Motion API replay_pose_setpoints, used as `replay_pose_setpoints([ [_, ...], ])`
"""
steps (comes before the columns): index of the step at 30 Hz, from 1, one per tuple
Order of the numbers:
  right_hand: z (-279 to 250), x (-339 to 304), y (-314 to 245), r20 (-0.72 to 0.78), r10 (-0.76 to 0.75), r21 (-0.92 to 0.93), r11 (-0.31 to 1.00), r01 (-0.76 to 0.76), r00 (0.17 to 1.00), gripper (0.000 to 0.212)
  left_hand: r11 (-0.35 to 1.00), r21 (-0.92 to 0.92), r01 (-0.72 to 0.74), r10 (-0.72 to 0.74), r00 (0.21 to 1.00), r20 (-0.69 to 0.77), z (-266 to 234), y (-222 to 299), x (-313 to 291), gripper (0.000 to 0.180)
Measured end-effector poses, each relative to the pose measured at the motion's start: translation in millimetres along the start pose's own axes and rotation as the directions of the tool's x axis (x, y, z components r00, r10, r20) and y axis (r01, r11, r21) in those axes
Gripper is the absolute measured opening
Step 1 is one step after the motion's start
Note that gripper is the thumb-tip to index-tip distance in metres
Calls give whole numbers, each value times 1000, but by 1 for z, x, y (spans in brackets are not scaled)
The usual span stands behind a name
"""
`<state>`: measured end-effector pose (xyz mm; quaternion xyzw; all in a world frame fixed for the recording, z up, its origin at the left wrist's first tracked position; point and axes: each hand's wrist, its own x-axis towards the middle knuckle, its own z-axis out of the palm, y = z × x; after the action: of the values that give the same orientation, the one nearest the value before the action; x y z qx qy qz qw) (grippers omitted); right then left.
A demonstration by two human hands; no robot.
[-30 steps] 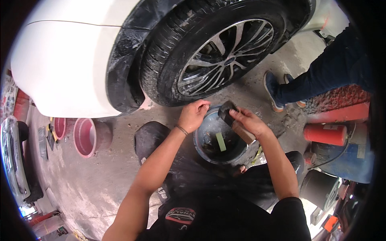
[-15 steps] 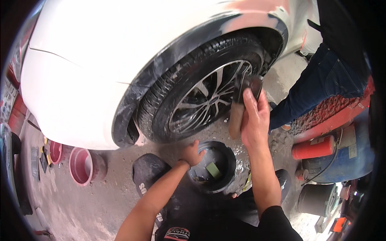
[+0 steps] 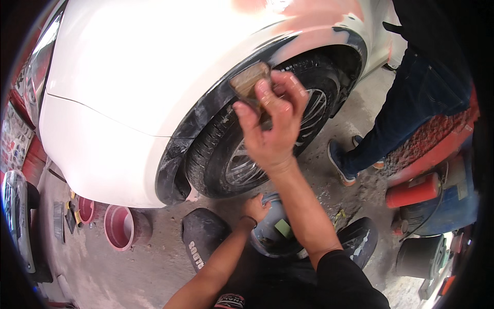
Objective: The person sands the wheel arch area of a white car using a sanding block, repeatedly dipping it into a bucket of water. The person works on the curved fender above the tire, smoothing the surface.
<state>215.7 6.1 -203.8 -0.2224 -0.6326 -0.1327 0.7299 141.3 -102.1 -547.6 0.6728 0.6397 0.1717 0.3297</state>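
My right hand (image 3: pixel 278 118), a little blurred, is raised in front of the front wheel (image 3: pixel 206 167) of a white car (image 3: pixel 113 98). It holds a sanding block (image 3: pixel 249 78) with a brownish face, up at the dark wheel-arch trim (image 3: pixel 180 147); whether it touches the trim I cannot tell. Pale pink patches show on the panel above the arch. Lower down, my left hand (image 3: pixel 254 208) grips the rim of a dark round basin (image 3: pixel 267 219) between my knees. Inside the basin lies a green rectangular block (image 3: pixel 282 228). My right forearm covers part of the basin's right side.
Another person's leg (image 3: pixel 393 110) in jeans stands at the right, a shoe (image 3: pixel 339 162) near the wheel. Beyond lie a red cylinder (image 3: pixel 411 191), a blue drum (image 3: pixel 450 208) and a grey bucket (image 3: pixel 419 257). At left are pink buckets (image 3: pixel 141 226) and flat tools (image 3: pixel 67 219).
My right hand has swung left and up with the sanding block, from beside the wheel's right part to the arch trim. My left hand stays on the basin. The view has shifted slightly.
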Motion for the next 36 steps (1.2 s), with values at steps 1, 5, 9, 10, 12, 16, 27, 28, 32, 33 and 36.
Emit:
replay_pose_setpoints([
  [1,-5,10,20,-18,-61,-10,998,61,998,47,1000,-2,-20,20,999,-25,3,-3,1,41],
  [5,-16,55,57,-140,-96,-218,974,64,986,44,1000,-19,-12,11,1000,-28,-4,16,0,38],
  [9,-11,2,30,-53,-13,-46,999,11,999,45,998,60,18,-15,999,-51,-2,11,0,38],
  [10,-9,2,30,-74,0,-4,1000,0,997,45,998,56,-11,15,997,-78,1,6,-1,39],
  [12,-5,31,44,-136,-165,-99,983,152,977,44,998,44,-52,57,991,-118,6,2,0,39],
  [16,2,57,58,-205,-251,-143,964,225,946,45,998,51,-28,32,997,-71,2,10,2,38],
  [27,-4,35,49,-114,-197,-99,977,186,974,41,1000,15,-13,14,998,-58,6,3,5,38],
  [28,-4,22,47,-107,-166,-75,985,158,980,42,1000,26,-7,8,1000,-29,5,1,5,39],
  [32,-10,11,50,-71,-146,-61,988,142,987,46,1000,6,-4,5,998,-58,6,-1,1,40],
  [33,-7,31,58,-120,-195,-75,980,187,973,49,1000,-9,-7,6,998,-66,5,2,1,40],
  [36,-2,56,69,-187,-245,-79,969,234,951,51,998,-55,-15,10,996,-85,2,10,3,40],
])
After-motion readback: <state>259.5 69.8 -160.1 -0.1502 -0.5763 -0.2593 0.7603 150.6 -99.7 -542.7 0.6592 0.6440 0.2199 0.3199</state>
